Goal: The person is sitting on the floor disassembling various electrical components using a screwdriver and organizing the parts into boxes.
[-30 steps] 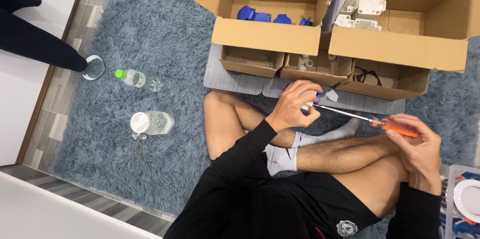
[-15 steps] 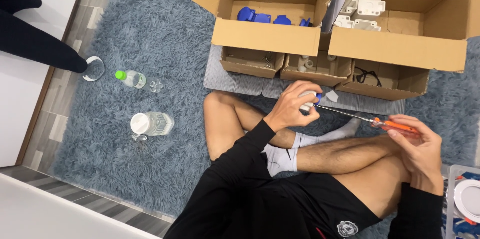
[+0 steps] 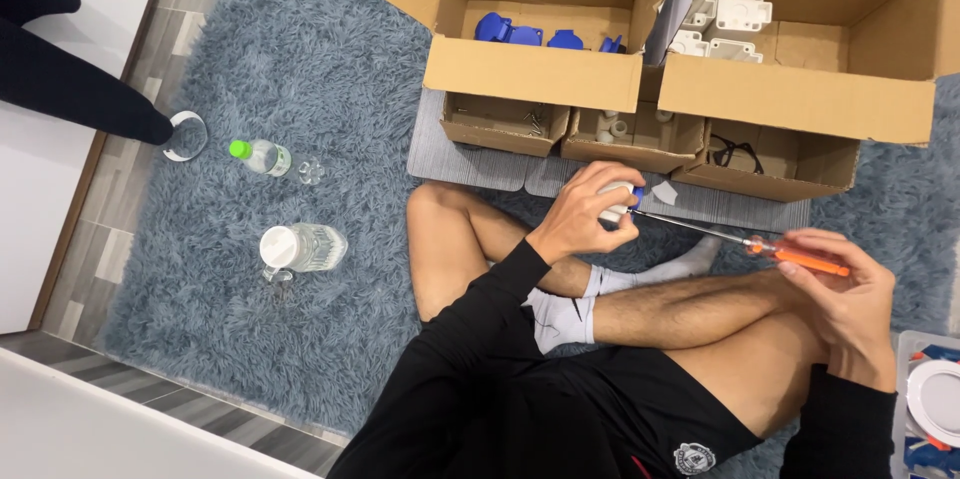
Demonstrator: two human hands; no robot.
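Observation:
I sit cross-legged on a grey shaggy rug. My left hand (image 3: pixel 585 211) is closed around a small white and blue plastic part (image 3: pixel 624 201) held over my knee. My right hand (image 3: pixel 848 291) grips the orange handle of a screwdriver (image 3: pixel 790 256). Its metal shaft runs left, and the tip meets the part in my left hand. A small white piece (image 3: pixel 664 191) lies on the mat just right of the part.
Two large open cardboard boxes stand ahead, the left one (image 3: pixel 530 64) holding blue parts (image 3: pixel 510 33), the right one (image 3: pixel 800 99) white parts (image 3: pixel 715 21). Three small trays (image 3: pixel 505 124) sit before them. Two plastic bottles (image 3: pixel 262 157) (image 3: pixel 300 247) lie at left. Another person's dark leg (image 3: pixel 80 99) is far left.

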